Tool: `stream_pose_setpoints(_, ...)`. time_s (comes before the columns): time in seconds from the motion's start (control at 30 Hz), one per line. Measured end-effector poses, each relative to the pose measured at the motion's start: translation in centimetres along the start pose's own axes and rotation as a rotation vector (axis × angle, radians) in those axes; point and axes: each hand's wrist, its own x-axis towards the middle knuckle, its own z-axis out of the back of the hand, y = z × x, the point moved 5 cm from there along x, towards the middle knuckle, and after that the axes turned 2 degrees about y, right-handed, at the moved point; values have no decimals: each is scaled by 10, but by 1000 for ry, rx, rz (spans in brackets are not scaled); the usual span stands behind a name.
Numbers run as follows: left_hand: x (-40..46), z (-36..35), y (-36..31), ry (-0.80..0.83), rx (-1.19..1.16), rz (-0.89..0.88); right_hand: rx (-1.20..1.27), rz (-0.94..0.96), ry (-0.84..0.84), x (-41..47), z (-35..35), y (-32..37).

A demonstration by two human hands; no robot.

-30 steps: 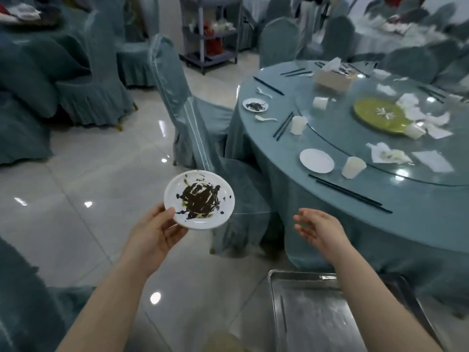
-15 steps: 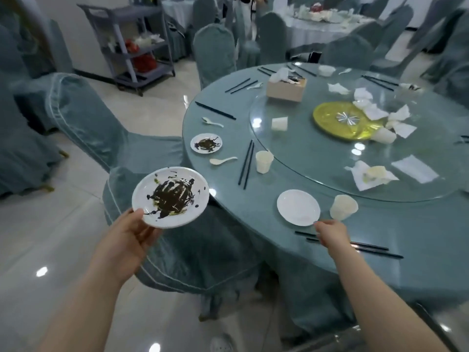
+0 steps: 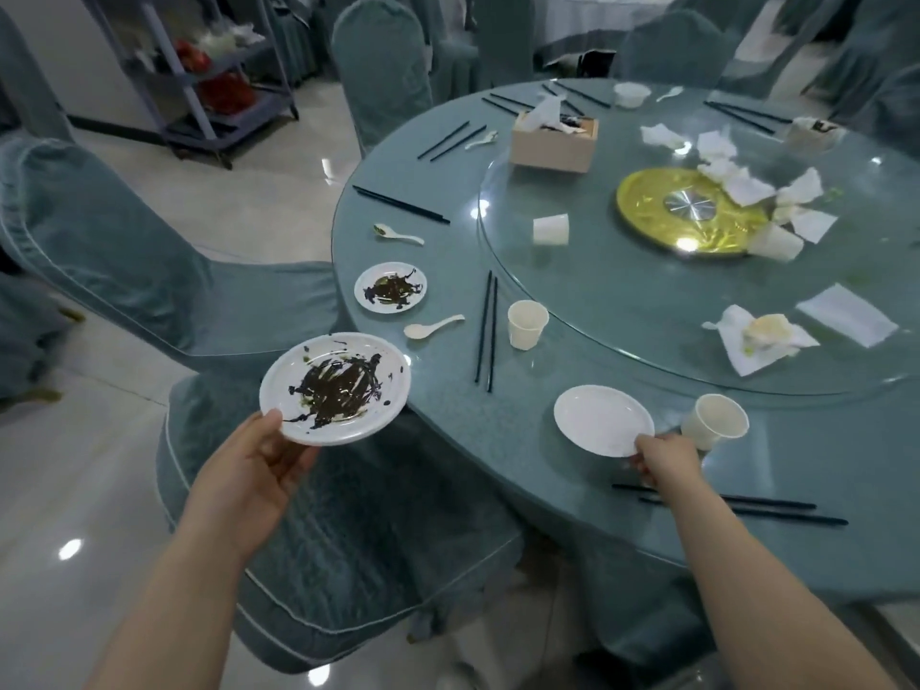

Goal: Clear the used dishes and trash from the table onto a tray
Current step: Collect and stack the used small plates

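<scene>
Fingers of the right hand (image 3: 664, 458) pinch the near rim of a clean white round plate (image 3: 602, 419), lower centre-right on the teal round table (image 3: 448, 415); the left hand (image 3: 254, 470) grips a sauce-smeared white plate (image 3: 334, 388) at lower left. Best lifted level, then stacked.

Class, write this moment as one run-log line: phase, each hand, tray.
phase: collecting plates | left hand: holds sauce-smeared plate | right hand: grips clean plate rim on table | tray: not in view
</scene>
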Motion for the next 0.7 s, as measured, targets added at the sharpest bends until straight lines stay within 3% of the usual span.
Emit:
stream_pose_setpoints(0.13,17,4,-13,74,12,-3,206,2,116,-30,-18,28)
stream_pose_setpoints(0.47,27,37,-62,287,49,-8,358,337,231,-205,-89,135)
stream_pose_setpoints(0.7,32,93,-91,338,65,-10,400,415,69,-283,-140,157)
